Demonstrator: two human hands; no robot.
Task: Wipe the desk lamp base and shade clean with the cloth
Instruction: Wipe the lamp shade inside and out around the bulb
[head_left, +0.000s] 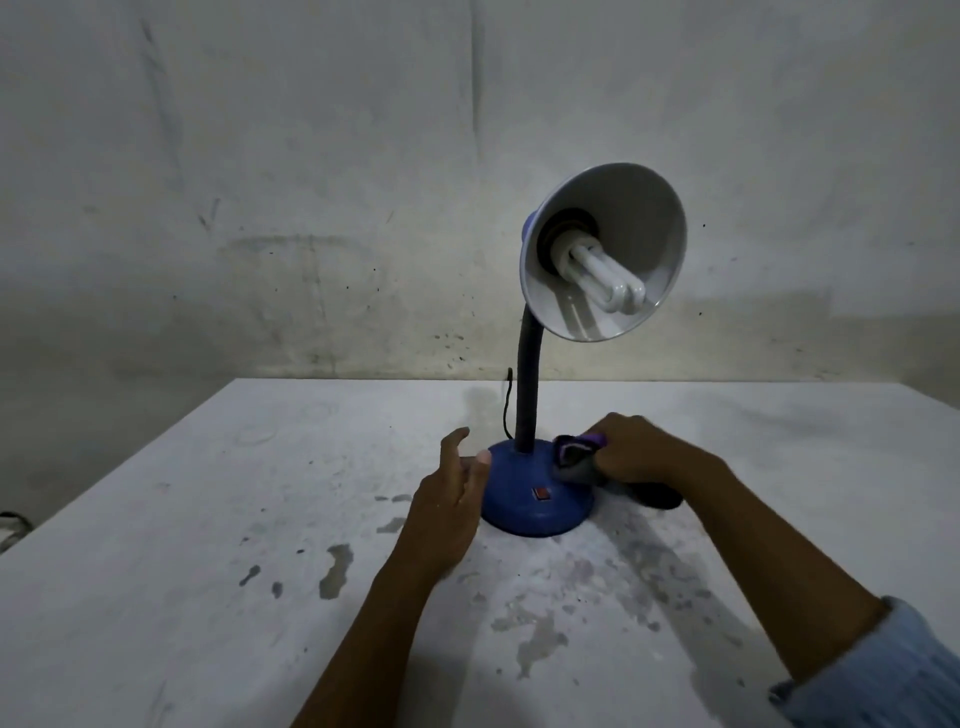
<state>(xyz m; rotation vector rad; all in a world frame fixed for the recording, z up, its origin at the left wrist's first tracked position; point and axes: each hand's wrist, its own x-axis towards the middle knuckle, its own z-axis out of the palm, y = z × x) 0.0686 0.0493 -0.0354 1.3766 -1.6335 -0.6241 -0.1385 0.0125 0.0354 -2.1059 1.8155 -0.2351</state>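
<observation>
Right hand (631, 452) is clamped on a bunched dark grey cloth with a purple edge (576, 457), pressing it onto the round blue lamp base (524, 506) at about two o'clock of the base. Left hand (454, 486) sits at the base's nine o'clock, fingers loose and spread, thumb touching the base's edge. The red switch (540, 493) faces us at six o'clock. Black flexible neck (527, 384) rises to the white-lined shade (605, 252), bulb (597, 275) showing. The lamp stands mid-way along the stained white bench (208, 545).
</observation>
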